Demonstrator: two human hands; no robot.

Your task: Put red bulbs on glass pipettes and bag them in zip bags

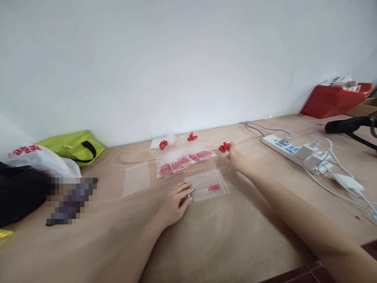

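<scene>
A clear zip-lock bag (203,195) lies flat on the tabletop with one red-ended piece (214,187) inside, which looks like a dropper with a thin clear stem. At the bag's left end my left hand (174,200) rests with curled fingers and the thumb gripping its edge. My right hand (235,158), raised beyond the bag on the right, is closed around a bunch of red-ended droppers (225,147), their red bulbs pointing up and left. Several filled bags (185,160) of the same red pieces overlap behind my left hand.
Loose red bulbs (163,144) and more (192,136) lie on bags by the wall. A flat clear bag (136,179) is at left. On the right are a power strip (279,148) with cables and a red bag (326,101); a green bag (70,145) sits left.
</scene>
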